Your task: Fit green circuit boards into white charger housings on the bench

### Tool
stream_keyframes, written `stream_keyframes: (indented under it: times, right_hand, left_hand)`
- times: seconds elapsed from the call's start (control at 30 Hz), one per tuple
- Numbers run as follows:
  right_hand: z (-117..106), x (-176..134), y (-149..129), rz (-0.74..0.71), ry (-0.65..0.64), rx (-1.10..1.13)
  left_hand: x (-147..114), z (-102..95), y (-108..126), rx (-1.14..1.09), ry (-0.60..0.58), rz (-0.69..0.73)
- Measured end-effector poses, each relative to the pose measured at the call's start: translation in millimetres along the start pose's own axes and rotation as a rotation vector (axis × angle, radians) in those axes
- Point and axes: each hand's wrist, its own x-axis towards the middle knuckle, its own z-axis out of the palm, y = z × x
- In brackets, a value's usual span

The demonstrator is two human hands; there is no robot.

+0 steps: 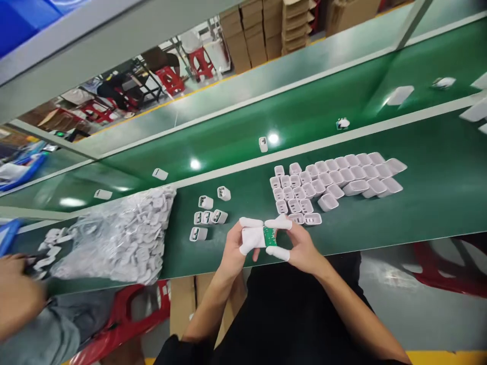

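My left hand [238, 243] pinches a white plastic charger housing [252, 236] between thumb and fingers. A green circuit board [270, 236] sticks out of the housing's right side, partly inside it. With white finger cots on its thumb and index finger, my right hand [294, 241] grips that board by its upper and lower edges. Just beyond my hands, rows of open white housings [331, 178] stand on the green table [243, 203]. Several white housings with boards inside [206, 218] lie to the left of my hands.
A clear plastic bag [125, 233] full of small white parts lies on the table at left. Beside it is a co-worker's blurred hand [19, 294]. A metal ledge [213, 175] runs along the table's back. Red stools [125, 314] stand below the front edge.
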Motion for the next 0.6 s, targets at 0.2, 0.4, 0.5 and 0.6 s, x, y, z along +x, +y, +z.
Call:
stream_keyframes:
  times: [0.2, 0.4, 0.5, 0.6]
  right_hand:
    - [-15, 4, -16, -0.006, 0.074, 0.008]
    - [-23, -6, -42, -0.02, 0.152, 0.128]
    - [-18, -5, -52, -0.067, 0.118, 0.084]
    - [-12, -2, -58, -0.101, 0.091, 0.037]
  left_hand:
    - [-3, -6.3, 7, -0.086, 0.038, 0.0]
    - [-8, -12.1, 5, -0.12, -0.025, -0.066]
    - [-8, -4.1, 2, -0.099, -0.044, -0.043]
    - [-6, 5.0, 5, -0.137, -0.028, -0.039]
